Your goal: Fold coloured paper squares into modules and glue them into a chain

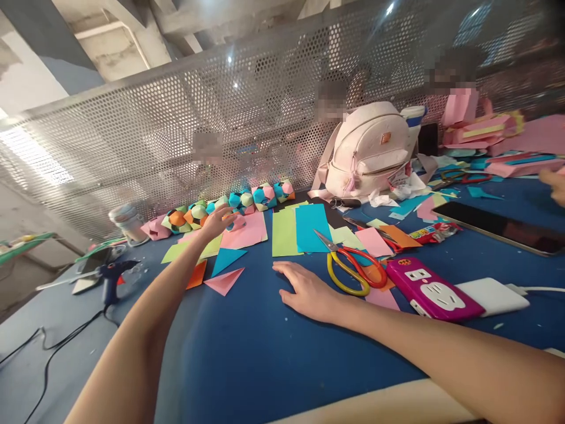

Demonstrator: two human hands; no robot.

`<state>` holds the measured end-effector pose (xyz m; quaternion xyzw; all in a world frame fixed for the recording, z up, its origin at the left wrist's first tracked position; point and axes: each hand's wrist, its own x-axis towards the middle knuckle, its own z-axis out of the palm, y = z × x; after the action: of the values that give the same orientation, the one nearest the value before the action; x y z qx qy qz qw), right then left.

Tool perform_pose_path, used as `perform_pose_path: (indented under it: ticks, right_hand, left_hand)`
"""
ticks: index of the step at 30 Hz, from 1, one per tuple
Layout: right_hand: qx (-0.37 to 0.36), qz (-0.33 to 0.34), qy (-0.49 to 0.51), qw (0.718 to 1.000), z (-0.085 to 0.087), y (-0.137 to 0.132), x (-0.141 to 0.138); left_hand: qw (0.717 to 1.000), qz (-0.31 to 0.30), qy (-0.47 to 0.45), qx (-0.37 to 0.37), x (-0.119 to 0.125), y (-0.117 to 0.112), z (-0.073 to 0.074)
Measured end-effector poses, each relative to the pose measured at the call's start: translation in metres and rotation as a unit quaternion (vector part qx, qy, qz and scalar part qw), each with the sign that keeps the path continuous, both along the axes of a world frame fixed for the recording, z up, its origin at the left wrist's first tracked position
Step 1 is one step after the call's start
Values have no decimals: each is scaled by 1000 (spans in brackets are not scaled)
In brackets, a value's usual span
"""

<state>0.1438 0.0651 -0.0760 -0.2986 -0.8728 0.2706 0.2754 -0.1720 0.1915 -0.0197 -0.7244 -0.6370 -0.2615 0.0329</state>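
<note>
My left hand (217, 224) reaches to the back of the blue table, its fingers curled over a small pink and orange folded paper ball (239, 222). Behind it stands a row of multicoloured folded paper balls (242, 202). My right hand (309, 291) lies palm down on the table with fingers apart and nothing in it. Close to it are scissors (348, 265) with red and yellow handles, a blue paper sheet (312, 228) and a green sheet (285, 232). Folded blue (227, 260) and pink (225, 281) paper triangles lie between my arms.
On the left are a glue gun (112, 280) with its black cord and a cup (128, 224). A pink backpack (368, 150) leans by the perforated metal screen (154, 147). A magenta power bank (435, 290) and a phone (498, 227) lie right, near another person's hand (554, 184).
</note>
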Motion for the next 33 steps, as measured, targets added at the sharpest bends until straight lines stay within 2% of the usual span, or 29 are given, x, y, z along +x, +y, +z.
perform_pose_path:
  ticks: [5, 7, 9, 11, 13, 15, 17, 19, 22, 27, 30, 33]
  right_hand:
    - [7, 4, -14, 1000, -3, 1, 1]
    - [16, 9, -14, 1000, -5, 2, 1]
    - [26, 15, -8, 1000, -8, 3, 2]
    - [34, 20, -4, 999, -11, 4, 2]
    - [43, 24, -5, 999, -13, 4, 2]
    - [54, 29, -13, 998, -14, 4, 2]
    - [63, 32, -19, 997, -14, 3, 2]
    - [70, 30, -18, 997, -15, 3, 2]
    - [73, 26, -14, 997, -15, 4, 2]
    - [76, 32, -23, 996, -15, 4, 3]
    - [83, 31, -29, 996, -14, 3, 4]
    - [90, 29, -34, 995, -14, 3, 4]
  left_hand:
    - [1000, 3, -2, 24, -4, -41, 37]
    - [1000, 1, -4, 22, -3, -67, 46]
    - [1000, 5, -9, 20, 0, -96, 48]
    - [1000, -3, 6, 5, 3, -126, 43]
    - [999, -4, 40, -34, 6, -152, 31]
    - [992, 25, 84, -86, 7, -172, 15]
    - [982, 68, 139, -107, 5, -184, 1]
    - [972, 131, 165, -99, 0, -189, -10]
    - [964, 203, 146, -90, -6, -188, -17]
    - [966, 209, 133, -76, -13, -186, -26]
    - [973, 193, 122, -30, -16, -186, -32]
    - [975, 197, 105, 15, -15, -188, -32]
